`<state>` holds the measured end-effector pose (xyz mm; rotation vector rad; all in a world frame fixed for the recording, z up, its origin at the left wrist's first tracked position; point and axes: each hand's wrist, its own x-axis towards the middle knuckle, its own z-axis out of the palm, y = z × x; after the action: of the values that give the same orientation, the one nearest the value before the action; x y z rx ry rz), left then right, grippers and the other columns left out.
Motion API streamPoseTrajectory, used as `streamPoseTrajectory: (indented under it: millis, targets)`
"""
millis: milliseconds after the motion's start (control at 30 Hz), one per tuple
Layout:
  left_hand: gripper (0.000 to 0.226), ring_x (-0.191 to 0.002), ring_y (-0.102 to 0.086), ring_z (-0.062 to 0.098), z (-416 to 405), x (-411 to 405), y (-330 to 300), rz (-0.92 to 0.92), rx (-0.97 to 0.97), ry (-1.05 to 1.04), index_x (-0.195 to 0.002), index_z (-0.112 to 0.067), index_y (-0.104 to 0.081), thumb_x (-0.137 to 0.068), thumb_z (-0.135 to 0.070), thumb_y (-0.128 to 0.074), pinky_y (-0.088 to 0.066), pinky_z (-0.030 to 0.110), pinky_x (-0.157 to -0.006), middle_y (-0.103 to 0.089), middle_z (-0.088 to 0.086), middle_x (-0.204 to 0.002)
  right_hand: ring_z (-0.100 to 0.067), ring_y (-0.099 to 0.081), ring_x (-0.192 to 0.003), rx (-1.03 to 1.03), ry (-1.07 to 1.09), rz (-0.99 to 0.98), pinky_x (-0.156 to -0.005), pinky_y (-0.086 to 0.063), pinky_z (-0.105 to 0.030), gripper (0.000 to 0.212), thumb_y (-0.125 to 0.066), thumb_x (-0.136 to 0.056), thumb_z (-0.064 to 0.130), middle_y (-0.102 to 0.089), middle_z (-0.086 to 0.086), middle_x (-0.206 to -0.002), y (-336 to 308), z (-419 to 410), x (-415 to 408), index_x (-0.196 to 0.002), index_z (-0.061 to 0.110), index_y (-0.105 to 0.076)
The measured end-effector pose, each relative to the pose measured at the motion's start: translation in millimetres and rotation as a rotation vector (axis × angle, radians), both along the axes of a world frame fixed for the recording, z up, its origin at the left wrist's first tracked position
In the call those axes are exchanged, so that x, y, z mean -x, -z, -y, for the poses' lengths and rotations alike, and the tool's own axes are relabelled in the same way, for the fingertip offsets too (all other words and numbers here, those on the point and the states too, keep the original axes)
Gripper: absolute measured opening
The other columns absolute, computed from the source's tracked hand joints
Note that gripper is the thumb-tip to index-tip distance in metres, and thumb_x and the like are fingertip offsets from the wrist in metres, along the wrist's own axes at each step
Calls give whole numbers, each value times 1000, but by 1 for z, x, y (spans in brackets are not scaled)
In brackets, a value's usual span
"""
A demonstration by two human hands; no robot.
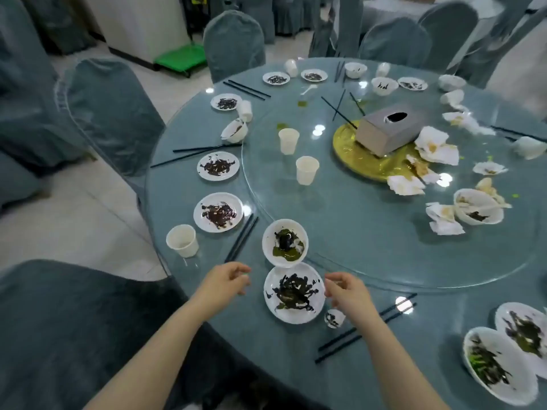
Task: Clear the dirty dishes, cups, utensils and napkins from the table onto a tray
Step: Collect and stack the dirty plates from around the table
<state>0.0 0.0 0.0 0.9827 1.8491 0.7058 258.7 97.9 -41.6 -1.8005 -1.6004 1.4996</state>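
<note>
A: What lies between the left grip (228, 281) and right grip (344, 290)?
B: A plate (294, 292) on the surface (370, 365). Bowl (285, 242) just beyond it, chopsticks (241, 239) beyond the left grip, spoon (334, 318) under the right.

Empty hands (228, 279) (346, 291) flanking dirty plate (293, 294)

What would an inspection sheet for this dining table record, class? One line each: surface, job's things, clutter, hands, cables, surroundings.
Surface: round glass-topped teal table, clear glass turntable on it.
Job's things: soiled white plate touching a soiled white bowl; black chopsticks; white paper cups; crumpled white napkins. No tray seen.
Clutter: grey tissue box on a gold dish; green spills.
Hands: left hand and right hand flank the plate, fingers loosely curled, holding nothing.
Cables: nothing seen.
Surroundings: teal covered chairs; green trolley.
</note>
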Motion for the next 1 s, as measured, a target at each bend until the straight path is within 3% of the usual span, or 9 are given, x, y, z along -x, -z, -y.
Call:
streamPoseTrajectory:
  millis: [67,167,233,333,500,633,733,833,1000]
  targets:
    - [18,-71,-68,8,1,-5,6,23,63,-49,-110,-19,-62,-94,-15,-54,-54,24,-76,-69,-6,-89,-14,-63,-83,-71,-43,202,-79,-52,-36,31,-62,-88,36,-66,3,-92,7,-7,-1,-113,20,-59]
    - [16,-69,-66,6,7,-13,17,35,117,-122,-109,-15,-61,-95,-12,-53,-47,10,-56,-68,-2,-89,-18,-60,-96,-97,-201,419,-74,-43,-30,44,-59,-88,43,-64,2,-106,19,-11,2,-126,23,-49]
    - [17,-70,-64,6,6,-20,20,56,136,-152,-110,-13,-60,-95,-10,-52,-45,9,-54,-67,0,-89,-19,-61,-97,-99,-282,465,-72,-47,-32,45,-58,-88,39,-64,1,-110,26,-12,7,-129,25,-45]
    - [21,-69,-64,11,3,-28,19,42,199,-109,-116,-16,-58,-95,-15,-52,-45,14,-58,-69,0,-91,-21,-61,-89,-48,-271,348,-74,-51,-36,46,-56,-86,24,-65,-3,-100,32,-15,11,-130,23,-43]
    - [26,-60,-62,10,2,-34,15,19,259,-37,-124,-21,-49,-98,-25,-49,-47,19,-60,-72,-1,-85,-19,-60,-95,56,-63,103,-82,-49,-35,34,-50,-85,18,-67,0,-107,26,-19,13,-117,18,-61]
    - [28,-55,-63,12,-5,-41,5,109,280,-68,-120,-28,-47,-100,-44,-34,-43,21,-56,-75,4,-79,-14,-61,-63,95,-90,62,-62,-49,-27,33,-46,-77,17,-70,7,-73,9,-27,6,-98,23,-71]
    - [35,-52,-61,14,-14,-50,0,210,255,-76,-116,-30,-50,-100,-50,-26,-43,25,-59,-74,6,-74,-11,-64,-50,73,-108,53,-46,-46,-21,30,-46,-77,18,-70,8,-63,-9,-23,-1,-95,29,-68]
    - [31,-46,-56,14,-24,-60,0,223,207,-53,-119,-30,-52,-97,-46,-37,-41,22,-50,-73,7,-70,-5,-57,-39,30,-71,34,-37,-39,-17,26,-48,-81,17,-67,12,-55,-24,-8,-11,-92,32,-65]
    - [34,-45,-56,9,-34,-85,1,177,134,109,-124,-29,-51,-91,-22,-52,-45,22,-47,-71,0,-61,-9,-58,-49,38,112,-100,-47,-47,-23,32,-48,-86,9,-69,-1,-71,-34,24,-47,-106,26,-66]
